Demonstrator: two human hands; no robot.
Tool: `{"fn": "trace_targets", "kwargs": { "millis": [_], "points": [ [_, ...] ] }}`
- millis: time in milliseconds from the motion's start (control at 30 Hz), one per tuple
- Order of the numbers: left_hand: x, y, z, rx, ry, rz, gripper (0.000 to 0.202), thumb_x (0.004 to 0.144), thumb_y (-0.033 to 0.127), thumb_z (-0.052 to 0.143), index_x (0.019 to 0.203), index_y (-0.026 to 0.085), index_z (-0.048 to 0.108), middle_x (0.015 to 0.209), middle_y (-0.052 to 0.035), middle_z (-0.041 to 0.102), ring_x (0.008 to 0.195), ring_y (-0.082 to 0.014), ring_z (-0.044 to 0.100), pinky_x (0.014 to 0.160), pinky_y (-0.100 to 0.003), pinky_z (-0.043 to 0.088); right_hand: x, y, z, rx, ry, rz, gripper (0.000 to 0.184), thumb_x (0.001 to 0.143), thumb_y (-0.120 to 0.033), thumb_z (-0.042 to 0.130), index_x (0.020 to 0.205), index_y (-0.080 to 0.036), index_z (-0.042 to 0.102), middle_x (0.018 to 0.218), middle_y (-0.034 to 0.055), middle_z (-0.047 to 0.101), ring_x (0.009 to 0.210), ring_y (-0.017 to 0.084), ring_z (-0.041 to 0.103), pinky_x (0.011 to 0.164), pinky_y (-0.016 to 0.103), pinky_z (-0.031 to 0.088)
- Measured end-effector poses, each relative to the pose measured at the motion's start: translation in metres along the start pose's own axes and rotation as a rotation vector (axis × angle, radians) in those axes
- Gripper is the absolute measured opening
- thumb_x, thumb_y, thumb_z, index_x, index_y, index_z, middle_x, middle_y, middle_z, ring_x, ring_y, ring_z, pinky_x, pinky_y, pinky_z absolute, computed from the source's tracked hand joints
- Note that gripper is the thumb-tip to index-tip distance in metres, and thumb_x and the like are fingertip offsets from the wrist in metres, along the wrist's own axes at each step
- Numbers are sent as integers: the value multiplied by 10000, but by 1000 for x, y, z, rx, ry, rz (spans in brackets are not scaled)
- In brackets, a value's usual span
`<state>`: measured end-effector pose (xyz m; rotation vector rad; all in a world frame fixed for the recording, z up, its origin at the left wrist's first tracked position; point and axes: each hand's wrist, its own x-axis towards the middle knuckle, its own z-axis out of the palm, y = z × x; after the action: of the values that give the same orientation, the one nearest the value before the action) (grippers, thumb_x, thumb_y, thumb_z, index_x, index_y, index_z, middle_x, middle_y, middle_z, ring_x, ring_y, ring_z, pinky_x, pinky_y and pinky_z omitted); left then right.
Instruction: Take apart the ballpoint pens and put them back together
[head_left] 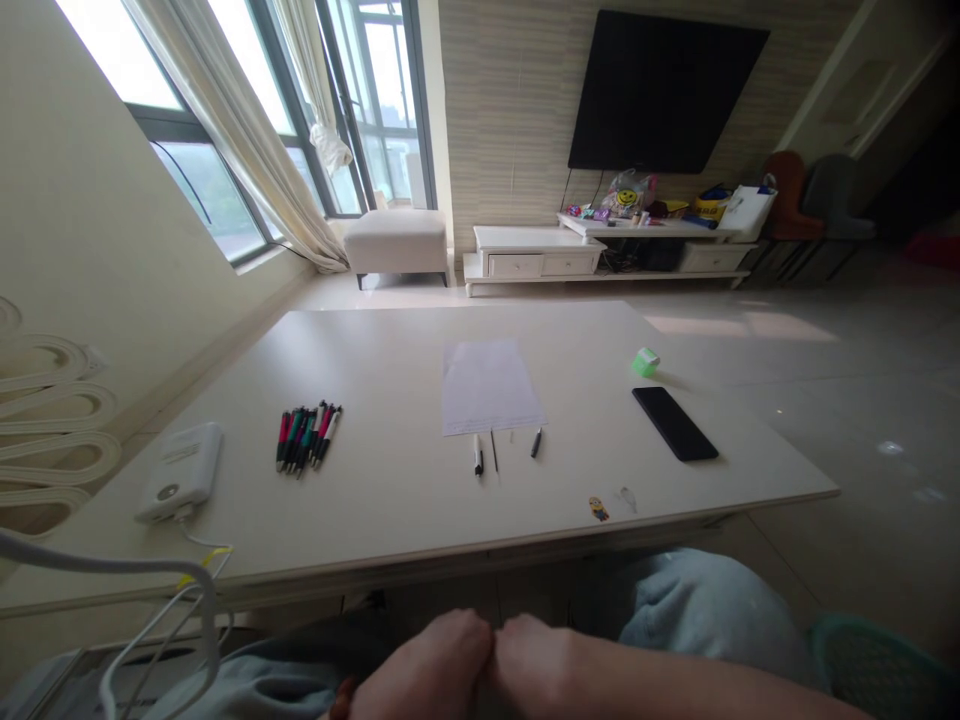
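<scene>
Below the table's near edge, my left hand (439, 660) and my right hand (536, 660) are held together over my lap. Both are curled into fists, knuckles almost touching, and nothing sticks out of either. Their fingertips are turned away from view. On the white table (375, 520) ahead of them lie parts of a pen: a white barrel with a black end (478, 455), a thin dark refill (494, 452), a tiny pale piece, perhaps a spring (511, 437), and a short black piece (536, 443). A sheet of paper (491, 385) lies just beyond.
Several pens (307, 438) lie bunched on the left, near a white power bank (184, 470) with a cable. On the right are a black phone (675, 424) and a green box (646, 362). A cartoon sticker (598, 508) is near the front edge.
</scene>
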<state>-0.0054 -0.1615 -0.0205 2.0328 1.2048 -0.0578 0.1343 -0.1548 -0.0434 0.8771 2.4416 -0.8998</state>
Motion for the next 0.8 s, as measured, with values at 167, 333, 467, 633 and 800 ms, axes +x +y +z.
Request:
{"fn": "trace_targets", "kwargs": {
  "millis": [167, 333, 467, 633, 800],
  "points": [
    [16, 10, -58, -24, 18, 49, 204, 619, 123, 457, 591, 118, 659, 492, -11, 576, 469, -105, 440, 456, -228, 289, -24, 15, -61, -145, 161, 12, 184, 694, -176, 568, 811, -119, 698, 759, 128, 698, 694, 249, 659, 562, 284, 452],
    [34, -3, -84, -180, 272, -57, 193, 707, 248, 493, 697, 155, 661, 571, -5, 632, 505, -125, 533, 512, -221, 355, -34, 42, -99, 39, 452, 130, 236, 764, -233, 483, 785, -137, 698, 727, 116, 696, 674, 205, 646, 578, 253, 421],
    [67, -19, -85, -198, 516, -124, 285, 818, 387, 438, 774, 173, 622, 670, -36, 665, 552, -143, 585, 570, -238, 391, -12, 66, -111, 168, 727, 360, 273, 836, -281, 442, 834, -134, 673, 783, 128, 694, 719, 196, 645, 629, 253, 425],
    [109, -22, -87, 61, 691, -308, 362, 831, 492, 427, 868, 167, 582, 751, -100, 673, 726, -223, 625, 614, -282, 380, 22, 83, -121, 150, 820, 568, 310, 817, -335, 494, 930, -88, 643, 858, 192, 683, 799, 267, 655, 663, 310, 460],
    [129, -22, -88, 170, 655, -351, 211, 833, 352, 457, 851, 169, 561, 835, -117, 669, 775, -227, 628, 631, -286, 375, 39, 89, -133, 140, 755, 613, 267, 756, -271, 537, 866, -66, 669, 860, 211, 684, 833, 298, 656, 679, 325, 473]
  ]
}}
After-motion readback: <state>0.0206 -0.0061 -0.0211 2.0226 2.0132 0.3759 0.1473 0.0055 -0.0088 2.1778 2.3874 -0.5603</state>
